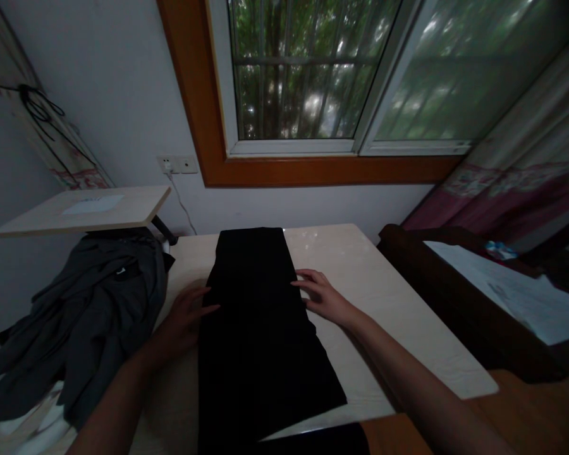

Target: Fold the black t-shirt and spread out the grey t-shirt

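Observation:
A black folded garment (260, 328) lies flat in a long strip on the pale table (384, 303); its exact kind I cannot make out. Along its left edge rests my left hand (183, 319), fingers apart, with the fingertips on the cloth. On the opposite edge my right hand (325, 297) touches the fabric with spread fingertips. Neither hand grips the cloth. The garment's near end runs out of the bottom of the view.
At the left, a grey heap of clothes (99, 303) lies under a raised wooden shelf (137, 212) bearing a paper sheet. A wall socket (177, 165) with a white plug and cord is behind. Dark furniture (455, 309) with a pale sheet stands right, below a window (303, 76).

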Motion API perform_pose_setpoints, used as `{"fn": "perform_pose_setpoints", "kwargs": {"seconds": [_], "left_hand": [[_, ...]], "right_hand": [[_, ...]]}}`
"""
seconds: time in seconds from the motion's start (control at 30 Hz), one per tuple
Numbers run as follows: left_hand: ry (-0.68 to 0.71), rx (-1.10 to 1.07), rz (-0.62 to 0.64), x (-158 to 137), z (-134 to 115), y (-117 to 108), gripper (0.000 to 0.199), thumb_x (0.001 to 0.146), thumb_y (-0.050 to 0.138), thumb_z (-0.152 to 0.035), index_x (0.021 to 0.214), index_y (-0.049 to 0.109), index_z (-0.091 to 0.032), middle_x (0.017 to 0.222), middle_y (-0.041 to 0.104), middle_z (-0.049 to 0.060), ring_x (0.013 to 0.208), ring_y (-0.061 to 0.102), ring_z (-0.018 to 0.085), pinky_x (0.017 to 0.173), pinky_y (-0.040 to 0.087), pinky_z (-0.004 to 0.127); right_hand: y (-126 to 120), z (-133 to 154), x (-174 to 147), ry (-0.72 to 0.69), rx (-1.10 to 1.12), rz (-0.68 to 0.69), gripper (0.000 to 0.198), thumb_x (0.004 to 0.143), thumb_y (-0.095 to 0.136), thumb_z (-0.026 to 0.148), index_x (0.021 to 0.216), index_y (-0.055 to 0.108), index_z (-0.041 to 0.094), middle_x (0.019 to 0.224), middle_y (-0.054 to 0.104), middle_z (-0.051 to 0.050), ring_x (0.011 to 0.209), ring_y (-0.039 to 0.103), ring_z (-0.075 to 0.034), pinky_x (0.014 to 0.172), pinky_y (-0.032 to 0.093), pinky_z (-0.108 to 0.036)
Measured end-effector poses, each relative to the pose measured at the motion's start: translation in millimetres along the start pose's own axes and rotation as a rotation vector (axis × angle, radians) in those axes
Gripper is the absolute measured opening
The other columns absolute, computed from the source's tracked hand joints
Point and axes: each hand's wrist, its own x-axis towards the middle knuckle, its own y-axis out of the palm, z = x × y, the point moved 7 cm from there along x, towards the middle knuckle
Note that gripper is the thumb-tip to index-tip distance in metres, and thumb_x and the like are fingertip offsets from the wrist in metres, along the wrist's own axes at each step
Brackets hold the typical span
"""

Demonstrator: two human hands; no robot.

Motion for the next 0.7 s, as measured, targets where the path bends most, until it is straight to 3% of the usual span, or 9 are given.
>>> {"fn": "perform_pose_setpoints", "kwargs": {"seconds": [0.17,0.33,0.47,0.6,0.7], "left_hand": [[0.066,0.049,0.067,2,-15,4,0.061,0.083,0.071,-0.024,0.139,0.056,-0.043,0.155,0.042,0.003,0.147,0.028,0.034,0.116,0.036,0.060],[0.264,0.085,0.106,5,-44,5,0.059,0.090,0.061,-0.019,0.145,0.050,-0.036,0.148,0.052,0.005,0.147,0.033,0.030,0.118,0.033,0.060],[0.369,0.020,0.117,3,-60,6,0.056,0.094,0.050,-0.016,0.147,0.048,-0.034,0.142,0.060,0.006,0.138,0.048,0.025,0.117,0.037,0.054],[0.245,-0.160,0.162,0,-56,6,0.047,0.092,0.051,-0.020,0.136,0.061,-0.032,0.128,0.070,0.007,0.120,0.064,0.023,0.105,0.051,0.043],[-0.013,-0.342,0.149,1,-41,1,0.032,0.086,0.056,-0.028,0.112,0.075,-0.027,0.106,0.077,0.006,0.100,0.072,0.025,0.091,0.057,0.037]], "right_hand": [[0,18,-20,-0.088,-0.014,0.110,0.065,0.080,0.071,0.016,0.140,0.057,0.038,0.156,0.040,-0.005,0.143,0.035,-0.032,0.116,0.034,-0.053],[6,42,-34,-0.211,0.022,0.136,0.067,0.080,0.070,0.013,0.142,0.055,0.033,0.157,0.040,-0.007,0.150,0.024,-0.031,0.118,0.030,-0.056],[5,70,-32,-0.295,0.144,0.153,0.045,0.087,0.069,0.017,0.129,0.067,0.033,0.148,0.052,-0.006,0.147,0.033,-0.028,0.118,0.031,-0.053],[1,88,-23,-0.298,0.418,0.214,0.017,0.093,0.067,0.029,0.107,0.077,0.029,0.114,0.074,-0.005,0.116,0.065,-0.021,0.109,0.044,-0.043],[3,76,-13,-0.050,0.623,0.183,0.018,0.090,0.069,0.037,0.096,0.078,0.022,0.094,0.076,-0.006,0.086,0.071,-0.018,0.080,0.054,-0.031]]}}
